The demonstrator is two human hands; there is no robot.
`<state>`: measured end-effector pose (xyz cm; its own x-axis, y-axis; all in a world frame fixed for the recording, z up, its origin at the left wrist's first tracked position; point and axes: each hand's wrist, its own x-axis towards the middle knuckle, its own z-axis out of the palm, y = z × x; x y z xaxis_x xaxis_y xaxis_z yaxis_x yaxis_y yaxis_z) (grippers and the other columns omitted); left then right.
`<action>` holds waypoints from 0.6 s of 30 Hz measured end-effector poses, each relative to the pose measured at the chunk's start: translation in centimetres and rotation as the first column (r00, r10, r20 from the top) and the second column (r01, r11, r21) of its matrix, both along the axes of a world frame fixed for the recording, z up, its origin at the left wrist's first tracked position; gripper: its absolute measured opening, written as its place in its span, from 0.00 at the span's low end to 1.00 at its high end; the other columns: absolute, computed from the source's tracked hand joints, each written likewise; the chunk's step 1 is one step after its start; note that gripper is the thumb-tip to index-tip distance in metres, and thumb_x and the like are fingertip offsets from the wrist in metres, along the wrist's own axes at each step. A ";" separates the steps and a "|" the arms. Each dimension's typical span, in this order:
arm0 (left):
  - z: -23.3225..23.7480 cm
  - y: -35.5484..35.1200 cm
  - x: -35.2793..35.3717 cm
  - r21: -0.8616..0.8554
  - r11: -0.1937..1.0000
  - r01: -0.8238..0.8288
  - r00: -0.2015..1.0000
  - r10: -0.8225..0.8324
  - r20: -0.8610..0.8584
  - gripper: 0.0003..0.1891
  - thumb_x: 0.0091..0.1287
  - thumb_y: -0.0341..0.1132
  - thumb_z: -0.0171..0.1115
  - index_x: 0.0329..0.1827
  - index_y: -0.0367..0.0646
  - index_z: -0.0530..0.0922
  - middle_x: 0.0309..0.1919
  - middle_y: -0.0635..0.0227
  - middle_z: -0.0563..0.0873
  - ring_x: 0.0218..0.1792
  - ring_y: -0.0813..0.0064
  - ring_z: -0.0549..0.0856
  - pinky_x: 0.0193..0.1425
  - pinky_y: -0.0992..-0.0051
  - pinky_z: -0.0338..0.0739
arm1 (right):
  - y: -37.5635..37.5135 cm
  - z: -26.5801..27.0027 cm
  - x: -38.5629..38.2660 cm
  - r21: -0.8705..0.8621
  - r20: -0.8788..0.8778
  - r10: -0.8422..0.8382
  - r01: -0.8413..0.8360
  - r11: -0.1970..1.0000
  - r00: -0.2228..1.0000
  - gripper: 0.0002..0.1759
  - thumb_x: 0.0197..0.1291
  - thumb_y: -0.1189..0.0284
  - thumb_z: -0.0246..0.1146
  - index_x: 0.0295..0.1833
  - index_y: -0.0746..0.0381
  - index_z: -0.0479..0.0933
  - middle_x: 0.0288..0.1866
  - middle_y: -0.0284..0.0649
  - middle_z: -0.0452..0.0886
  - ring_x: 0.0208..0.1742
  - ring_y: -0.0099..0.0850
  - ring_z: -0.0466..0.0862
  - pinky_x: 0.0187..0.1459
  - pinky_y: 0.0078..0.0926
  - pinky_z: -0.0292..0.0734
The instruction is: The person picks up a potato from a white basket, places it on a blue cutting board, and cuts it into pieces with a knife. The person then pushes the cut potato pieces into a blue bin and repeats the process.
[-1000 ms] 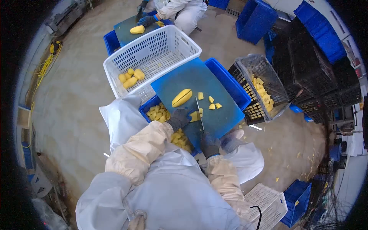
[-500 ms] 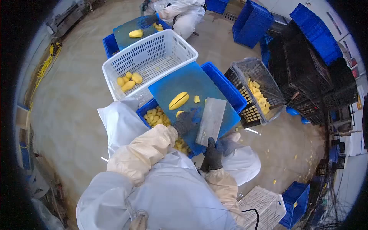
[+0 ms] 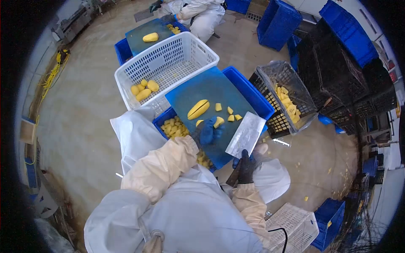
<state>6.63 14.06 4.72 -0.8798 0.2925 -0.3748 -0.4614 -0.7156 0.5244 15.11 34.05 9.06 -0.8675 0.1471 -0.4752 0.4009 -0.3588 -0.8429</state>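
Observation:
In my gloved right hand (image 3: pixel 245 168) is a cleaver (image 3: pixel 247 135), its broad metal blade lying tilted over the right side of the blue cutting board (image 3: pixel 190 93). My gloved left hand (image 3: pixel 206 132) is curled on the board, its fingertips against a cut piece of yellow potato (image 3: pixel 218 122); part of another yellow piece shows beside them. Above that hand lies a peeled potato (image 3: pixel 198 109) with a dark lengthwise slit. Several small potato chunks (image 3: pixel 230 118) sit between my left hand and the blade. Under the board, a blue bin (image 3: pixel 158 119) contains potato chunks.
A white slotted basket (image 3: pixel 166 57) with several peeled potatoes stands beyond the board. To the right is a black crate (image 3: pixel 278 122) lined with plastic, holding yellow pieces. A co-worker (image 3: pixel 202 19) sits by another board (image 3: pixel 135 38). Dark crates (image 3: pixel 329 71) are stacked at right.
The cleaver has moved right and tilted, away from my left hand. More cut chunks now show on the board. My left hand has turned a little, its blue fingers now at a potato piece.

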 end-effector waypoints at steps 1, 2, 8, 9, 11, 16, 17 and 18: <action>0.2 0.1 0.1 -0.001 1.000 0.005 1.000 -0.005 0.003 0.15 0.69 0.45 0.48 0.41 0.41 0.74 0.30 0.67 0.78 0.27 0.75 0.76 0.29 0.79 0.71 | 0.0 -0.6 -0.1 0.005 0.035 -0.011 0.011 1.000 0.999 0.14 0.60 0.61 0.60 0.30 0.60 0.71 0.14 0.33 0.67 0.10 0.28 0.67 0.12 0.26 0.62; 0.6 0.4 0.3 -0.156 0.987 0.034 0.995 -0.018 0.103 0.15 0.68 0.46 0.50 0.41 0.42 0.74 0.27 0.68 0.77 0.23 0.77 0.73 0.25 0.80 0.69 | 3.5 -6.0 1.7 0.005 0.038 -0.017 0.017 1.000 0.999 0.14 0.60 0.61 0.60 0.30 0.60 0.71 0.14 0.33 0.67 0.10 0.28 0.67 0.12 0.26 0.62; -3.6 1.8 0.1 -0.522 0.851 0.065 0.993 -0.106 -0.048 0.16 0.64 0.47 0.55 0.42 0.42 0.75 0.27 0.66 0.79 0.25 0.73 0.77 0.24 0.75 0.72 | -0.8 -3.1 1.3 0.237 0.073 0.062 -0.078 0.968 0.995 0.17 0.60 0.58 0.61 0.27 0.60 0.71 0.14 0.33 0.69 0.12 0.26 0.69 0.17 0.24 0.65; -4.2 1.8 0.1 -0.702 0.712 0.003 0.964 -0.190 -0.188 0.18 0.63 0.48 0.57 0.43 0.42 0.75 0.28 0.63 0.80 0.27 0.68 0.80 0.28 0.71 0.75 | -0.8 -3.7 1.2 0.249 0.031 0.089 -0.093 0.964 0.996 0.17 0.60 0.58 0.60 0.29 0.61 0.71 0.14 0.33 0.68 0.12 0.25 0.69 0.16 0.22 0.64; -8.3 1.6 -1.0 -0.897 0.422 -0.132 0.929 -0.262 -0.261 0.15 0.62 0.44 0.56 0.43 0.41 0.76 0.30 0.59 0.81 0.33 0.63 0.81 0.36 0.67 0.75 | -0.6 -3.7 1.2 0.267 0.003 0.121 -0.118 0.957 0.993 0.16 0.60 0.60 0.60 0.30 0.62 0.72 0.15 0.33 0.69 0.12 0.24 0.69 0.15 0.21 0.64; -4.3 1.7 0.6 -0.969 -0.167 -0.182 0.919 -0.379 -0.108 0.13 0.61 0.40 0.53 0.45 0.43 0.76 0.35 0.50 0.81 0.41 0.51 0.80 0.45 0.60 0.74 | -1.1 -2.1 1.3 0.244 0.015 0.101 -0.102 0.964 0.995 0.14 0.62 0.63 0.59 0.33 0.63 0.73 0.16 0.34 0.71 0.13 0.23 0.70 0.15 0.20 0.63; -3.9 1.7 1.5 -0.937 -0.210 -0.279 0.909 -0.372 -0.187 0.17 0.60 0.41 0.55 0.49 0.44 0.74 0.38 0.49 0.80 0.40 0.50 0.80 0.44 0.58 0.74 | -1.0 -2.1 1.4 0.298 -0.013 0.148 -0.138 0.945 0.989 0.13 0.62 0.64 0.58 0.34 0.63 0.73 0.16 0.33 0.72 0.13 0.23 0.70 0.15 0.20 0.64; -3.4 1.5 2.2 -0.894 -0.253 -0.370 0.891 -0.368 -0.265 0.20 0.58 0.42 0.56 0.53 0.45 0.72 0.41 0.49 0.79 0.40 0.50 0.80 0.43 0.56 0.75 | -1.0 -2.1 1.5 0.351 -0.038 0.197 -0.172 0.920 0.980 0.12 0.62 0.64 0.58 0.35 0.63 0.74 0.16 0.33 0.72 0.14 0.23 0.71 0.15 0.20 0.65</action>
